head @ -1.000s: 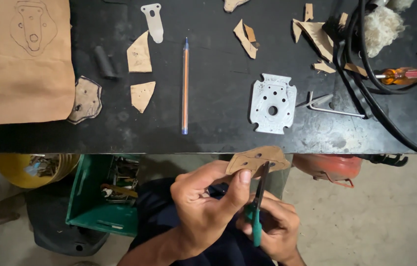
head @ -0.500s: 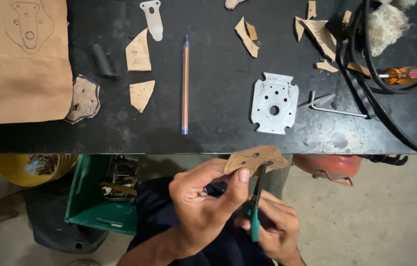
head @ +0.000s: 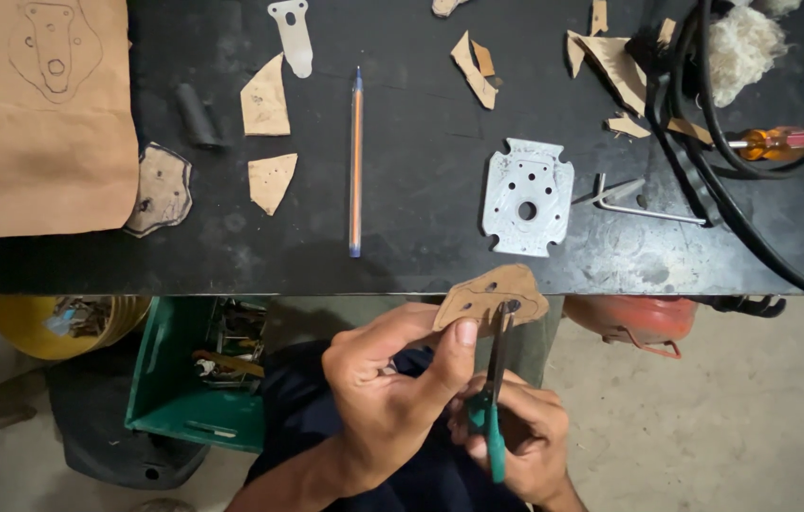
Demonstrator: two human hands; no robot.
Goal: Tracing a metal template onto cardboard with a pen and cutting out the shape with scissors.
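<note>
The left hand (head: 388, 403) pinches a small brown cardboard cut-out with rounded lobes and punched holes (head: 490, 296) between thumb and forefinger, the fingers closed tight on its lower left edge while the other fingers curl underneath. The piece is flat, tan, irregular in outline, with a few small dark holes across its face; it is held in the air just below the near edge of the bench (head: 421, 275), in front of the person's lap. The right hand (head: 523, 436) sits lower and to the right, its fingers wrapped shut around the green handles of a slim pair of pliers with dark jaws (head: 495, 398). The tool stands nearly upright, and its tip meets the cut-out at a hole near the right side of the piece. Both forearms come up from the bottom of the view, the left wrist bent inward, the two hands close together.

The dark, scuffed bench carries, near its front edge, a pale grey metal plate with notched corners and drilled holes (head: 526, 196), and a bent steel hex key (head: 634, 201) just beside it on the right. An orange and blue pen (head: 355, 161) lies towards the middle, pointing front to back. Tan cardboard scraps (head: 267, 142) lie left of it, and a large brown cardboard sheet with a pencilled outline (head: 55, 114) covers the left end. At the far right corner are black cables (head: 705, 142) and an orange-handled screwdriver (head: 776, 142). Below the bench, on the concrete floor, stand a green plastic crate of parts (head: 188, 379) and a yellow bucket (head: 51, 322).
</note>
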